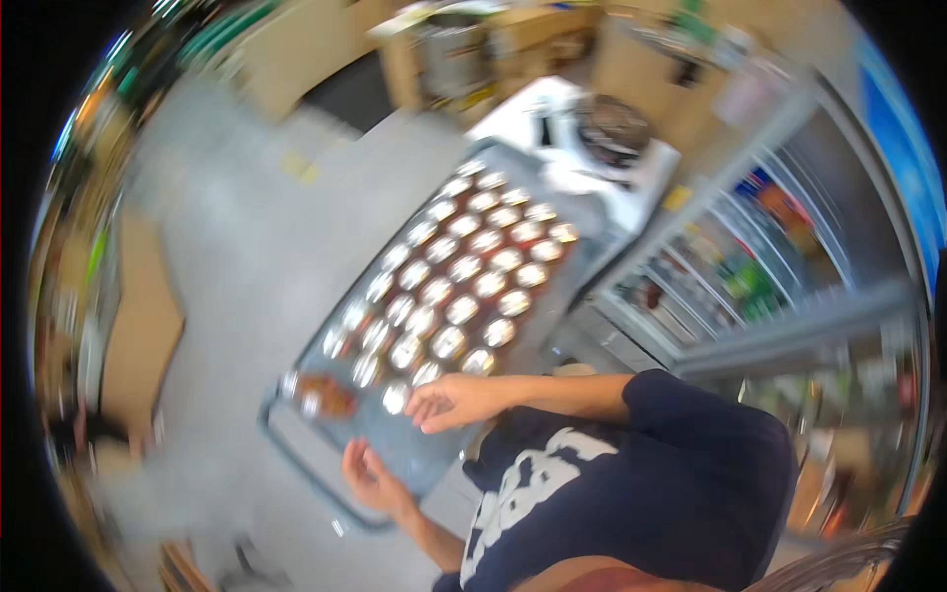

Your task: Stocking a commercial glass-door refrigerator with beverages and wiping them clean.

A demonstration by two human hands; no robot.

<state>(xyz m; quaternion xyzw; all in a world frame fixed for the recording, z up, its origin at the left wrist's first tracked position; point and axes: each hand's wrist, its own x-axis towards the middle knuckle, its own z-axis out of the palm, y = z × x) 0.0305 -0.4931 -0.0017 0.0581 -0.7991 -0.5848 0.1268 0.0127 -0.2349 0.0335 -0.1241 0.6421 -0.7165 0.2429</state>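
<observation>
Many glass jars with shiny metal lids [464, 268] stand in close rows on a grey trolley [436, 459]; their contents look reddish-brown. My right hand [451, 403] hovers at the near end of the rows with loosely bent fingers. It is close to a lidded jar [396, 398], and I see nothing in its grasp. My left hand [366, 473] is raised over the trolley's handle end, fingers apart and holding nothing. Beyond it, at the trolley's left corner, a couple of jars [325, 397] appear to lie on their sides. Motion blur hides finer detail.
A glass-door display fridge [740, 251] with stocked shelves stands on the right. Behind the trolley is a white table [651, 177] bearing a dark round object [612, 129]. A metal pot [455, 55] and cardboard boxes [547, 26] are farther back. Flat cardboard [144, 325] lies left.
</observation>
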